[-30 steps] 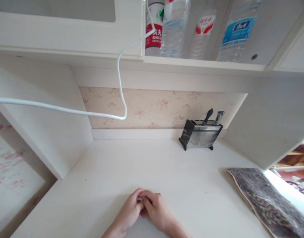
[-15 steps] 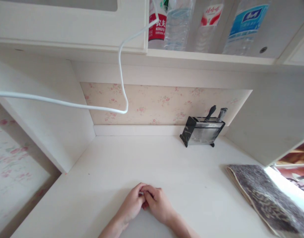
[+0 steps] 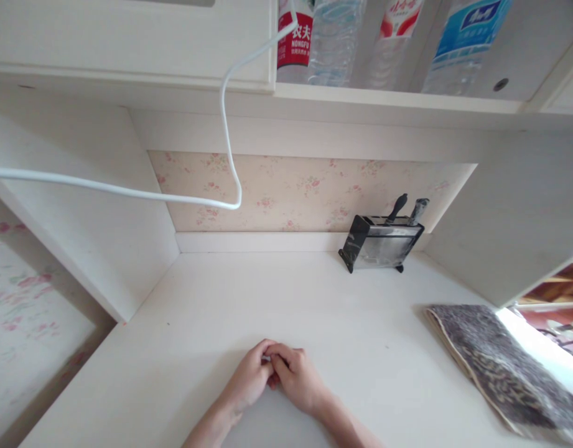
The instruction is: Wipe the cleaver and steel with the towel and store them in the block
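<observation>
My left hand [image 3: 249, 377] and my right hand [image 3: 296, 378] rest together on the white tabletop [image 3: 277, 292], near its front. Their fingers are curled and clasped into each other, with the thumbs folded inward. I see no object in either hand, though the palms face inward and are partly hidden. Beyond them, toward the back right, stands a knife block [image 3: 382, 244] with black ends and a silvery front. Two handles stick up from it. A folded grey-brown patterned cloth [image 3: 496, 367] lies to the right of my hands, apart from them.
A white cable [image 3: 183, 199] hangs across the upper left, close to the camera. Overhead, a shelf [image 3: 389, 99] holds several bottles, among them one with a blue label [image 3: 473, 28] and one with a red label [image 3: 294, 40]. White side panels flank the tabletop.
The view has tilted down slightly, so the shelf, knife block and tabletop sit higher in the picture. My hands stay clasped in the same place on the tabletop.
</observation>
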The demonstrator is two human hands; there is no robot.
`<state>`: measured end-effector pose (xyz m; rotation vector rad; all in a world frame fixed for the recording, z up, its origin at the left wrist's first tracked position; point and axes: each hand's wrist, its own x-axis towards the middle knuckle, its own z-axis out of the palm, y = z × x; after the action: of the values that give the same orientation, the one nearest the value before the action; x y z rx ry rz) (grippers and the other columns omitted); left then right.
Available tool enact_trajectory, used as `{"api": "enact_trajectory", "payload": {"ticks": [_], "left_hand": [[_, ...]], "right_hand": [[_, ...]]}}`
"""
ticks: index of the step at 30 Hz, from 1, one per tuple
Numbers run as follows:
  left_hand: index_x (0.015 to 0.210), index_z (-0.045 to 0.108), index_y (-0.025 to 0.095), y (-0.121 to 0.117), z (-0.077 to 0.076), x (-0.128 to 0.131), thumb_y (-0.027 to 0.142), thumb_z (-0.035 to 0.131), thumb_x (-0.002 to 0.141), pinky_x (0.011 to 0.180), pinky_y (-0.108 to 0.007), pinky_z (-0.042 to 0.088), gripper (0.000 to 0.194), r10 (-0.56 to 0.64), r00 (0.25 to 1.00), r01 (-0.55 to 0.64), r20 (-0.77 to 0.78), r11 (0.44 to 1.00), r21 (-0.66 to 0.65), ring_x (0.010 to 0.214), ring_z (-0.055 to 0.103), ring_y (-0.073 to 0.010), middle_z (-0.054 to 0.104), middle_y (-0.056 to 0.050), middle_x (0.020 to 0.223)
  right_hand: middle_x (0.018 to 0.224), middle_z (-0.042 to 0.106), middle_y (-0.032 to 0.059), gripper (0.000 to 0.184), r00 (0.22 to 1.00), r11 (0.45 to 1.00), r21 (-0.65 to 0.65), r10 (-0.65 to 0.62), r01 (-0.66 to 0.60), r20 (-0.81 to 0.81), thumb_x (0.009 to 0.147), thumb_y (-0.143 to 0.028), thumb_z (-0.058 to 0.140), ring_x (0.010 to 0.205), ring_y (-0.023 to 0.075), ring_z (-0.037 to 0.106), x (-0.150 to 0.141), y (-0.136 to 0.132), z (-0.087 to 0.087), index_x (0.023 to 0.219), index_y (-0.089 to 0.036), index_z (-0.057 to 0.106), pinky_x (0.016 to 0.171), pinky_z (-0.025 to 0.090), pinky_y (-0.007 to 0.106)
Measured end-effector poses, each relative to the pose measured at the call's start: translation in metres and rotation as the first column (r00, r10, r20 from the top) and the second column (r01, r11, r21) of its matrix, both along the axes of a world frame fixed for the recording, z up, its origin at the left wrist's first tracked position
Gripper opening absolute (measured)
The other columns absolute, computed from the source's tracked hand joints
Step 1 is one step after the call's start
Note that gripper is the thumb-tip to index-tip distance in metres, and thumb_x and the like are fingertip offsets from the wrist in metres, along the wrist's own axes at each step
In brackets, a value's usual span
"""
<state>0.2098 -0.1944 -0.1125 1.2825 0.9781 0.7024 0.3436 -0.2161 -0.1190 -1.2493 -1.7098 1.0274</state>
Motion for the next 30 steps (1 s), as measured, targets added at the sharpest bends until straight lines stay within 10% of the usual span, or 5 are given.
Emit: {"api": "enact_trajectory", "payload": {"ticks": [30], "left_hand": [[0.091,0.06,0.014,0.0003,0.0026,0.0001,0.012,0.044,0.065,0.056,-0.027,0.043,0.03,-0.009,1.0,0.009,-0.02,1.0,-0.005,0.06,0.053,-0.0139,0.057,0.0,0.07]], "right_hand": [[0.062,0.063,-0.0023,0.028,1.0,1.0,0.006,0.001,-0.001,-0.001,0.094,-0.02,0.04,0.058,0.0108,0.06,-0.0001,0.0001,-0.0005,0.092,-0.021,0.068,0.061,0.045,0.02]]}}
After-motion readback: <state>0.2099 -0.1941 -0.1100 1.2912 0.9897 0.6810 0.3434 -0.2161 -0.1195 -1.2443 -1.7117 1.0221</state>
